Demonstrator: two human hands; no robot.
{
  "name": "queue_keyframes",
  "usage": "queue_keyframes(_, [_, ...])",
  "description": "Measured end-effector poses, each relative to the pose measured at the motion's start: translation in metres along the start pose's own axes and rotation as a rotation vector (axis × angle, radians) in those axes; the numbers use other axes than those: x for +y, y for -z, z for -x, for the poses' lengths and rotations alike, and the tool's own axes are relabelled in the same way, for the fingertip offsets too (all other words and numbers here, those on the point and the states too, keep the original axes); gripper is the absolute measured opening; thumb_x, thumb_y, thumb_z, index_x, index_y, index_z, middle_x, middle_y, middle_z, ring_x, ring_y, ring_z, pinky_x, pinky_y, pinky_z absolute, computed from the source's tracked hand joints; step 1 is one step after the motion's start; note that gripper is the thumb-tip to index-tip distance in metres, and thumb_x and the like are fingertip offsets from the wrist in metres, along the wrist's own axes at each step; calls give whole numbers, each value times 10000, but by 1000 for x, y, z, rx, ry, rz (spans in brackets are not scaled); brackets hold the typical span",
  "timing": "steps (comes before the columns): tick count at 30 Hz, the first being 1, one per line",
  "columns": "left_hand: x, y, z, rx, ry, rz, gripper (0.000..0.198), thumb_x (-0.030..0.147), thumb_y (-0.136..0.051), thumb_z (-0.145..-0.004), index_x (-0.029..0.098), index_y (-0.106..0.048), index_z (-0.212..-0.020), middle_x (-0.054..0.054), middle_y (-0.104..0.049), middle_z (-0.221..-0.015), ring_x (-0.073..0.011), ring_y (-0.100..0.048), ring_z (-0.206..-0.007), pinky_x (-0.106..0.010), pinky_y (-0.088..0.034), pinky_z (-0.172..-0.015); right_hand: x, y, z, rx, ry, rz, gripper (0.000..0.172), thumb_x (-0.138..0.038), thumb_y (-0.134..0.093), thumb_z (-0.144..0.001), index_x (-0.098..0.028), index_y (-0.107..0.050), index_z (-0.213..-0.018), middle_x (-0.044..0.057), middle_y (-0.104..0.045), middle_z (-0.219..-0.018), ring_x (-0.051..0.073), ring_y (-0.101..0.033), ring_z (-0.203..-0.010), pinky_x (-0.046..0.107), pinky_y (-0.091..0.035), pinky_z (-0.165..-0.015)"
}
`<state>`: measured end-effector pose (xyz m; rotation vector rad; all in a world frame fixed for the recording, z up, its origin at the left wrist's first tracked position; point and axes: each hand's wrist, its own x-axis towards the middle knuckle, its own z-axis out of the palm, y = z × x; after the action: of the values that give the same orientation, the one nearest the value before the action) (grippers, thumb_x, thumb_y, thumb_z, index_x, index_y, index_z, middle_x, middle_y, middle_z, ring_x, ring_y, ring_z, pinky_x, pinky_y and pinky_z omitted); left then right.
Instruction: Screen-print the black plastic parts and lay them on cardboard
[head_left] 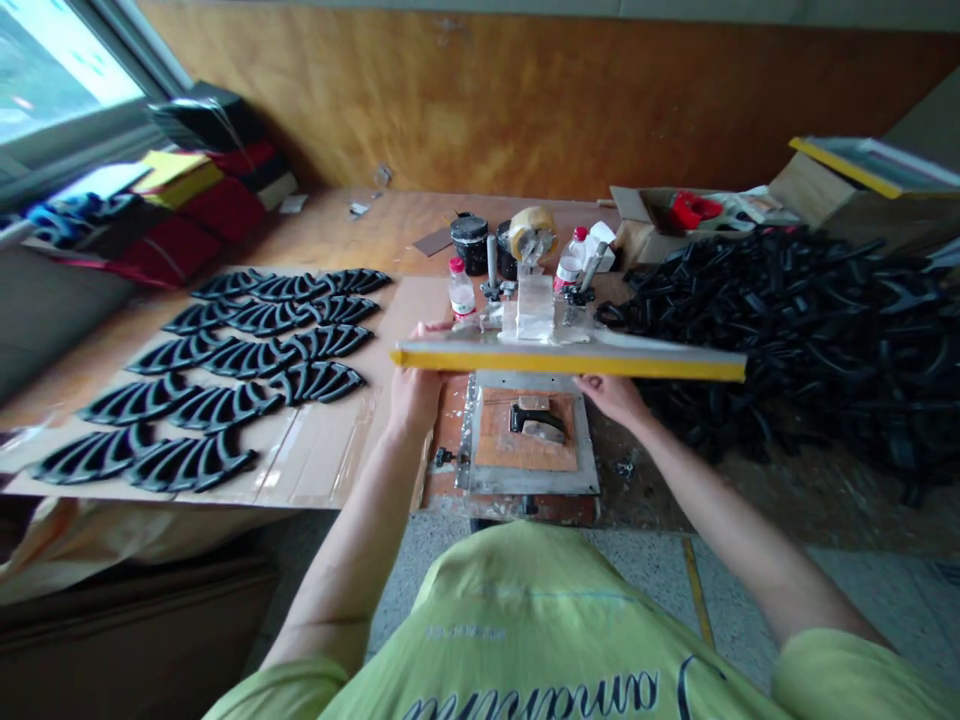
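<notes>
Left hand (416, 392), fingers clamped on yellow-edged frame (570, 363), right hand (616, 398) at its edge, finger grip unclear, black part (537, 423) on near brown board (499, 455).

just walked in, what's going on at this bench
A person's left hand and right hand hold a yellow-edged frame, which looks tipped up. A single black piece is in view on the metal plate nearer the person. Fan-shaped black parts lie in rows on cardboard to the left; a black heap sits right.
</notes>
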<state>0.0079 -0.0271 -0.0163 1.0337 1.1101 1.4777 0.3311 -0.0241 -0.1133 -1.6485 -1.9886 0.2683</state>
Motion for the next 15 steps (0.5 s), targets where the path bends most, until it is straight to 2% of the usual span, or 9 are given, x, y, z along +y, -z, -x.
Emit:
queue_keyframes(2, [12,-10,-18,-40,-25,14,479,633,-478,-914,191,-618,-1031,-36,-691,-881,-164,-688,-825,-288,-568,-696,-15,-25,22,-134,61,92,366,-511,-655,-879,-161,-694,-778,59,-708,-845,166,-642,-817,247,-500,-771])
queue_keyframes(4, [16,-15,-23,-41,-53,52,456,632,-454,-929,210,-586,-1040,-36,-700,-884,-161,-693,-828,-279,-568,-674,-34,-43,34,-275,73,219,271,-420,-687,-884,-155,-677,-833,112,-700,-960,221,-633,-969,306,-486,-850])
queue_keyframes(6, [7,-17,-9,3,-57,76,418,622,-470,-930,237,-557,-1071,-27,-705,-912,-147,-696,-817,-258,-561,-657,-51,-50,37,-367,3,273,217,-351,-611,-944,-140,-653,-912,141,-692,-1000,244,-623,-1002,326,-472,-850])
queue_keyframes(7, [-4,-18,5,9,-7,67,423,628,-493,-917,239,-557,-1069,-28,-705,-904,-146,-697,-795,-252,-557,-640,-59,-50,39,-390,-55,263,214,-332,-556,-975,-136,-637,-952,142,-693,-993,240,-627,-979,321,-469,-829])
queue_keyframes(9, [-31,-21,44,-52,233,14,482,666,-551,-862,213,-591,-1019,-49,-706,-854,-168,-698,-740,-259,-552,-601,-75,-49,45,-372,-163,206,231,-324,-466,-1017,-140,-606,-1011,128,-694,-969,225,-633,-927,307,-463,-794])
queue_keyframes(11, [-61,-26,87,-254,607,-25,540,677,-641,-786,182,-632,-1001,-107,-727,-900,-227,-711,-785,-309,-569,-605,-93,-50,58,-295,-175,142,228,-326,-438,-1028,-155,-588,-1019,115,-684,-972,218,-625,-934,305,-461,-805])
queue_keyframes(13, [-85,-29,118,-268,764,80,524,667,-630,-796,176,-633,-979,-116,-728,-949,-231,-709,-835,-334,-583,-667,-107,-54,73,-250,-23,65,195,-316,-463,-1019,-170,-590,-996,105,-668,-994,217,-606,-979,312,-460,-850])
queue_keyframes(15, [-101,-23,128,-159,821,159,459,618,-613,-820,173,-613,-931,-96,-723,-916,-200,-701,-795,-322,-578,-681,-105,-55,84,-269,186,-18,153,-303,-507,-1001,-189,-608,-986,86,-660,-1012,213,-590,-1017,320,-456,-895])
